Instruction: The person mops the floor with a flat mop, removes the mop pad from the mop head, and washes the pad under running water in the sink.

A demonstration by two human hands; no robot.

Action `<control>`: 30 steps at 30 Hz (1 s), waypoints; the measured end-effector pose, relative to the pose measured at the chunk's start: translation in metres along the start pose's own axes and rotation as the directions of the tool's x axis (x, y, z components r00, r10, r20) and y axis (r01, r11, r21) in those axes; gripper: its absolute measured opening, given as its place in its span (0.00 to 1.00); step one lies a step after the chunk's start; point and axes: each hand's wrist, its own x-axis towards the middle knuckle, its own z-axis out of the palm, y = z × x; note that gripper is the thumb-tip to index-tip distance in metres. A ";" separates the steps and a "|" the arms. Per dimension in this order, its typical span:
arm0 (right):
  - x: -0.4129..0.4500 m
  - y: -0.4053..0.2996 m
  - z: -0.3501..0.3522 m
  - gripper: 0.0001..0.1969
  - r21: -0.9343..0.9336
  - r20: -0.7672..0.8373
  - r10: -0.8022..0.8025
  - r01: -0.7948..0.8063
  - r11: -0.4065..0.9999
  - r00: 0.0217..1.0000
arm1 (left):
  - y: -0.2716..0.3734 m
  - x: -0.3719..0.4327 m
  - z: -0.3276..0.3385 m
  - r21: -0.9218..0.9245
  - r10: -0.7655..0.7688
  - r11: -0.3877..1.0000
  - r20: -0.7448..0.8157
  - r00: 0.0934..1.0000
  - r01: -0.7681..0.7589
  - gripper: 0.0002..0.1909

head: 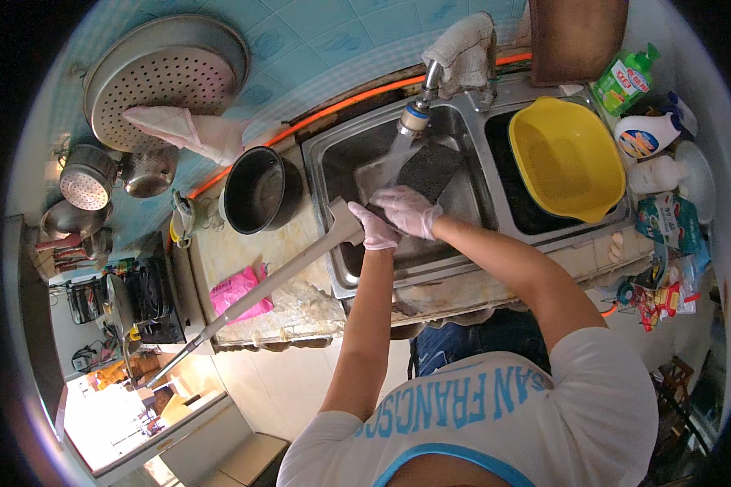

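My left hand [377, 230], in a thin clear glove, is closed at the head end of a long grey-handled tool [268, 283]; its exact hold is partly hidden. The handle slants down left across the counter. My right hand [407, 212], also gloved, lies at the near end of a dark flat rectangular pad [429, 170], beside my left hand. How the pad joins the tool cannot be seen. Water runs from the faucet head [414, 119] into the left basin of the steel sink [475, 182], beside the pad.
A yellow colander [569, 158] sits over the right basin, with bottles [627, 79] beyond it. Left of the sink stand a black pot [262, 190] and a pink packet [242, 294]. A large steamer pan [167, 79] hangs on the tiled wall.
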 end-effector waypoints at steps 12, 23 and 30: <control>-0.041 -0.072 -0.032 0.17 0.197 -0.004 0.347 -0.339 0.920 0.938 | -0.008 0.000 -0.003 -0.120 0.098 0.988 0.007 0.995 -0.096 0.35; -0.049 -0.069 -0.020 0.19 0.183 -0.086 0.353 -0.334 0.925 0.931 | -0.016 -0.024 0.030 -0.231 0.071 0.971 0.061 0.996 -0.056 0.19; 0.011 -0.032 -0.027 0.17 0.275 -0.197 0.333 -0.274 0.921 0.922 | 0.003 0.014 0.013 -0.211 0.186 0.965 0.134 0.973 -0.156 0.16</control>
